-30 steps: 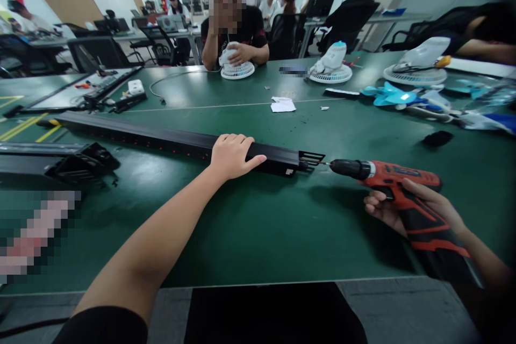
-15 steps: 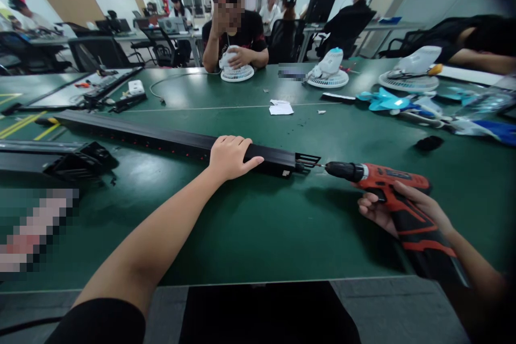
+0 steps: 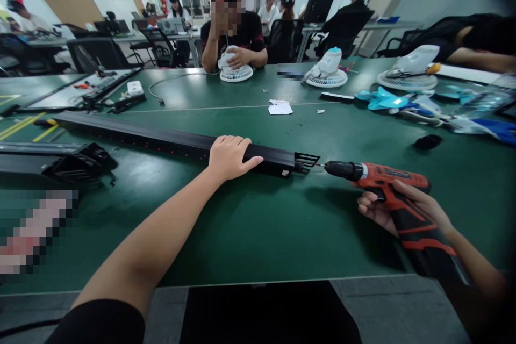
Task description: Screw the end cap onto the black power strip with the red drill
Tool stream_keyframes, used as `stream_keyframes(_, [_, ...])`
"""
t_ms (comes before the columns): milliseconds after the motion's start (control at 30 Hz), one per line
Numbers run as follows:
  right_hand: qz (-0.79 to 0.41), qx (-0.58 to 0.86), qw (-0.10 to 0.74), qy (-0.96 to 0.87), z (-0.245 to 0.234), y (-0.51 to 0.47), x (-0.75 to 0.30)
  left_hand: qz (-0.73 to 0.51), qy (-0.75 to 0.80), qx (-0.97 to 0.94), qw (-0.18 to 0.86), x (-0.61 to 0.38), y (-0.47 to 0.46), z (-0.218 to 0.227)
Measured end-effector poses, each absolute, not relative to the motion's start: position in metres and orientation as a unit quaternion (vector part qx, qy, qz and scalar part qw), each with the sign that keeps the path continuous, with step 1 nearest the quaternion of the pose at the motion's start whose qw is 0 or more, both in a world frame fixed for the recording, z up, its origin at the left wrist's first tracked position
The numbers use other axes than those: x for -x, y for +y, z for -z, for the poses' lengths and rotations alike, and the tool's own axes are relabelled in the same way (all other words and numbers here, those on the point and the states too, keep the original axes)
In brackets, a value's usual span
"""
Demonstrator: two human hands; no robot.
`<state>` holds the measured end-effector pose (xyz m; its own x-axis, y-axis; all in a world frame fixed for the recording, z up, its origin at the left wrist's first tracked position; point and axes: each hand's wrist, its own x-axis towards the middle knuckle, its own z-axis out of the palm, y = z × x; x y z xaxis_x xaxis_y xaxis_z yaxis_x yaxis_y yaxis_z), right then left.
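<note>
A long black power strip (image 3: pixel 161 141) lies across the green table (image 3: pixel 258 226), running from far left to the middle. My left hand (image 3: pixel 229 157) grips it near its right end, fingers curled over the top, thumb along the front. My right hand (image 3: pixel 397 208) is wrapped round the handle of a red and black cordless drill (image 3: pixel 382 183). The drill's bit touches the bracket (image 3: pixel 307 161) at the strip's right end.
A second black strip (image 3: pixel 56 158) lies at the left. Small white fans (image 3: pixel 327 67), blue fan blades (image 3: pixel 382 101), paper scraps (image 3: pixel 280 108) and a black cloth (image 3: pixel 428 142) are spread over the far side. A person sits opposite holding a fan (image 3: pixel 236 67). Others work behind.
The drill and my right hand have shifted slightly left, keeping the bit at the strip's end bracket. My left hand has stayed on the strip.
</note>
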<state>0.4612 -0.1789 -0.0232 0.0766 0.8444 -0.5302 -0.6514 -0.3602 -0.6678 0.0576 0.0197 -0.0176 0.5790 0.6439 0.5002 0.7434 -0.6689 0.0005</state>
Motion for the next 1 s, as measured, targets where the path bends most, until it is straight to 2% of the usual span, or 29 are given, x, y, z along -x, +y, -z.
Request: stream_keyframes(1000, [-0.662,0.491,0.557,-0.106,0.0187,-0.1799,-0.4576,0.24,-0.394,0.882,0.093,-0.0578,0.0186,0.0161])
